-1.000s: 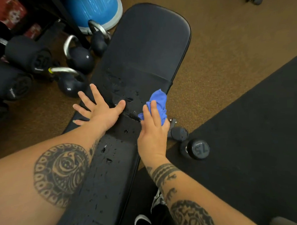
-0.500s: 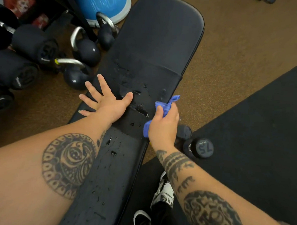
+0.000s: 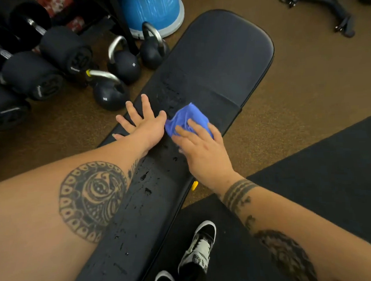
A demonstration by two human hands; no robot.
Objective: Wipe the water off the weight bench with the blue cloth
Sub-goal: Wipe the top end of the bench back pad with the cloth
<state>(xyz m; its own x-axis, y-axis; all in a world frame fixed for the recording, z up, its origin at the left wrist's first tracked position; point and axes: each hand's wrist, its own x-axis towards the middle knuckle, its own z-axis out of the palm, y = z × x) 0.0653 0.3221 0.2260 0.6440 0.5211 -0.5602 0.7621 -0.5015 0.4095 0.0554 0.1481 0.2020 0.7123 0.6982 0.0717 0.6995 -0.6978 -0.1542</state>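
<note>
A black padded weight bench runs from the bottom left to the upper right. Water drops dot its near pad, and a wet patch lies on the far pad by the gap. A bunched blue cloth sits at the gap between the two pads. My right hand presses on the cloth with spread fingers. My left hand rests flat on the bench just left of the cloth, fingers splayed.
Three kettlebells stand on the brown floor left of the bench, with big dumbbells and a blue dome behind. A black mat and my shoes lie right. A chair base is far right.
My right hand has carried the cloth from the bench's right edge leftward onto the pad, up to my left thumb. Its grip has flattened into a press. The left hand stays put.
</note>
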